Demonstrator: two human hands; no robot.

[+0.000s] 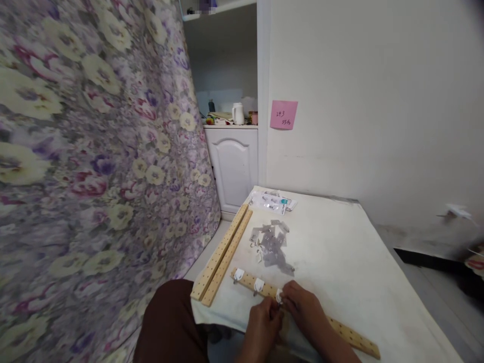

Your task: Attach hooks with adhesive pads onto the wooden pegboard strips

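A wooden strip with rows of holes [351,337] lies across the near part of the table. Two white hooks, one at its left end [238,275] and another beside it [258,286], sit on the strip with metal parts at their lower edge. A third white hook [279,296] is on the strip between my hands. My right hand [302,302] pinches this hook from the right, fingers closed. Just left of and below it, my left hand [264,317] has its fingers pressed together; what they hold is hidden.
A loose pile of small clear packets [273,247] lies mid-table, some small white pieces at its left. Two longer perforated wooden strips [221,252] lie along the left table edge. Plastic packaging [270,201] is at the back. A floral curtain [113,151] hangs at left.
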